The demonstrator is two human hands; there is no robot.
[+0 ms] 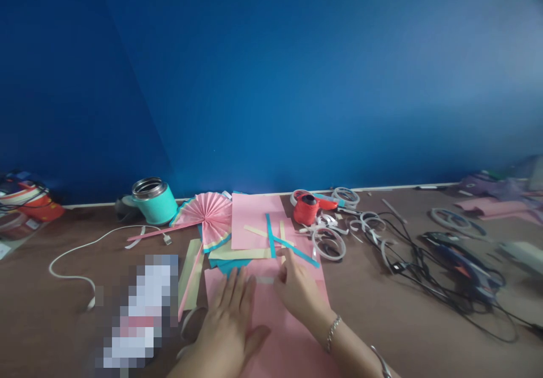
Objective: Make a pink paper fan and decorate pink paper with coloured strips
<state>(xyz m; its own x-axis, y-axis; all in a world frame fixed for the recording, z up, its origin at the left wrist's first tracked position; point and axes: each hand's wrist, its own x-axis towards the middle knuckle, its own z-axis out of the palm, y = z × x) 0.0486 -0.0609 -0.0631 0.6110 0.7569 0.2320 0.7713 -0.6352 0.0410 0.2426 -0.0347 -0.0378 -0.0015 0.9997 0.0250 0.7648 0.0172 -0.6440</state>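
Note:
Both of my hands rest on a pink paper sheet (292, 338) lying on the brown table. My left hand (229, 324) lies flat on it with its fingers stretched forward. My right hand (297, 290) is just to the right, fingers extended and pressing the sheet's upper edge near a small pale strip (265, 280). Behind them lies another pink sheet (257, 214) with blue and yellow paper strips (275, 239) crossed on it. A pink folded paper fan (206, 213) lies to its left.
A teal cup (153, 200) stands at the back left by a white cable (85, 248). A red tape dispenser (306, 208) and several tape rings (328, 242) lie at the centre right. Black cables and a glue gun (458, 262) lie on the right.

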